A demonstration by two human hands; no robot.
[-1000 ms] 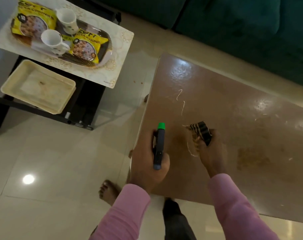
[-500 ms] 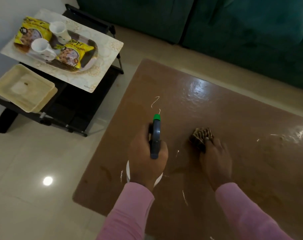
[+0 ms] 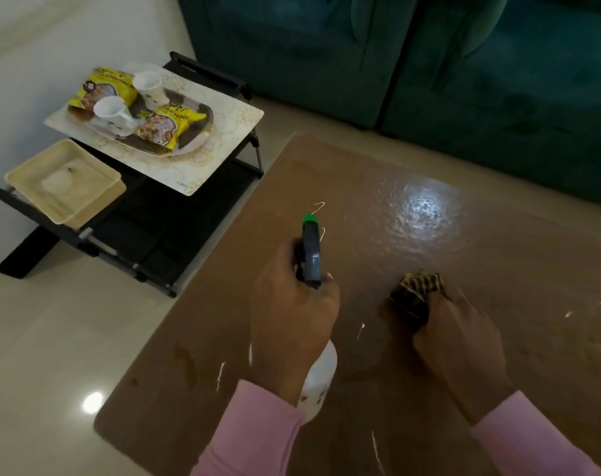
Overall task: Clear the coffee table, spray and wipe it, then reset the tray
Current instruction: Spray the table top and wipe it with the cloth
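the bench [image 3: 429,255], brown and glossy, stood before a green sofa [image 3: 463,63], with thin white streaks, perhaps spray, on its top. the left hand [image 3: 292,310] held a spray bottle [image 3: 311,259] over the bench's near left part, fingers curled round its neck, green nozzle pointing away. the right hand [image 3: 460,341] pressed a folded striped cloth [image 3: 417,293] on the bench, fingers clamped over it. the tray [image 3: 203,130] sat on a black rack [image 3: 148,235] to the left, well apart, carrying two white cups [image 3: 148,85] and two yellow snack packets [image 3: 161,127]. a cream tray [image 3: 65,180] lay lower on the rack.
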